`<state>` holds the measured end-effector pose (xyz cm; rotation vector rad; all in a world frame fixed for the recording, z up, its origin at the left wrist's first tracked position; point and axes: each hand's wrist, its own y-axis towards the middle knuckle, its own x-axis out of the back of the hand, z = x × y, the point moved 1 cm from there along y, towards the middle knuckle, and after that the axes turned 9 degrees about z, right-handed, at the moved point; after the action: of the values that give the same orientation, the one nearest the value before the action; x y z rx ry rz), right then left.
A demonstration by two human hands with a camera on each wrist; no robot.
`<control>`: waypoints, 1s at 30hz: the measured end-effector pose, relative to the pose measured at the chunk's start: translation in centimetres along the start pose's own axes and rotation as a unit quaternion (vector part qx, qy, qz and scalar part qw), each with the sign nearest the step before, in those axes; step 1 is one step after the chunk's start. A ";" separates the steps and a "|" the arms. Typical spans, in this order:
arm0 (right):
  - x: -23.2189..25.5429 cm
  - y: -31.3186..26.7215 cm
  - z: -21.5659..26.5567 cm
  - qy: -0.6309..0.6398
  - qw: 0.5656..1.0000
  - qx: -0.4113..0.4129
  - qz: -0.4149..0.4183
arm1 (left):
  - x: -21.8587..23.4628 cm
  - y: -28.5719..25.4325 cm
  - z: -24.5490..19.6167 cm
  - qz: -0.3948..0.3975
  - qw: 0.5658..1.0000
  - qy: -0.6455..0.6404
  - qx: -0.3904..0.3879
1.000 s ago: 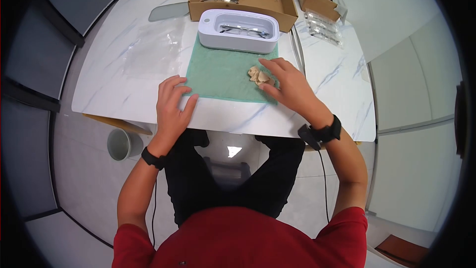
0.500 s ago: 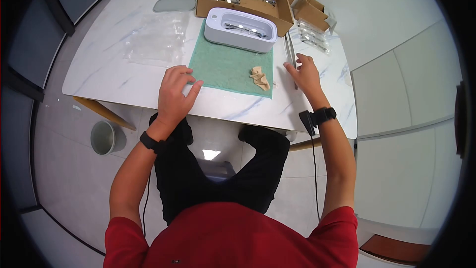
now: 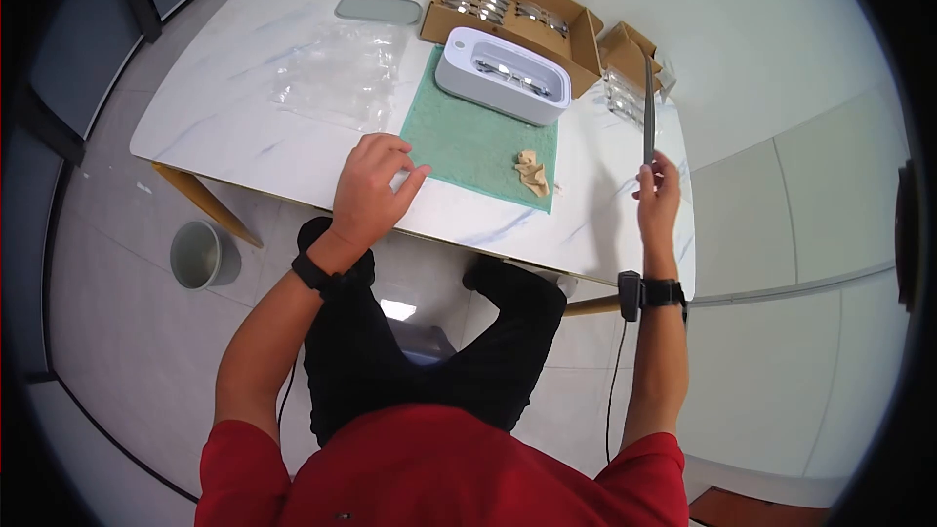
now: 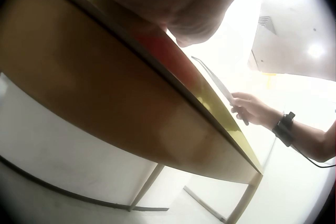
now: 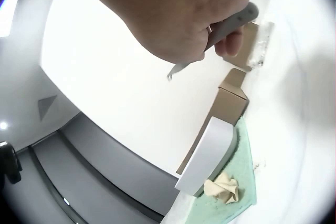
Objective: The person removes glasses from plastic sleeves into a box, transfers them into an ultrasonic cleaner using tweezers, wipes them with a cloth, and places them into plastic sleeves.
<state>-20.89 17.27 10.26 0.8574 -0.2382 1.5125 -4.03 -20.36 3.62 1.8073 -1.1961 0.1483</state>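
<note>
The right hand point(image 3: 660, 203) grips long grey tweezers point(image 3: 649, 102) near one end and holds them raised over the table's right side. In the right wrist view the fingers curl round the tweezers point(image 5: 229, 30), whose bent tip points away. The left hand point(image 3: 373, 193) hangs at the front edge by the green cloth point(image 3: 467, 148), fingers loosely bent, holding nothing. On the cloth stand a white cleaner tub point(image 3: 500, 90) with glasses point(image 3: 512, 77) inside and, at its right, a crumpled beige cloth point(image 3: 532, 174).
An open cardboard box point(image 3: 591, 51) with several pairs of glasses stands behind the tub. A smaller box point(image 3: 625, 45) and bagged glasses point(image 3: 625, 98) lie at the right. Clear plastic bags point(image 3: 342, 73) and a grey lid point(image 3: 379, 8) are at the left. A bin point(image 3: 202, 256) stands on the floor.
The right hand has moved away from the beige cloth to the right, taken hold of the tweezers and lifted them off the table. The left hand remains near the front edge.
</note>
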 end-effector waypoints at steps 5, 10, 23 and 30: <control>2.3 -0.1 6.9 -0.247 0.937 0.235 0.080 | -0.1 0.1 0.1 0.011 1.000 0.009 -0.001; 1.5 0.9 10.4 -0.331 0.911 0.205 0.132 | -0.1 0.0 0.1 0.000 1.000 0.000 -0.001; -0.5 2.8 10.2 -0.403 0.853 0.312 0.112 | 0.0 0.0 -0.1 0.009 1.000 -0.002 0.000; 0.4 2.6 10.2 -0.384 0.872 0.287 0.103 | -0.1 0.1 0.0 0.007 1.000 0.007 -0.003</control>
<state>-19.54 10.89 18.49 1.9631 -0.4808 1.3766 -4.11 -20.27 3.63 1.7896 -1.1997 0.1648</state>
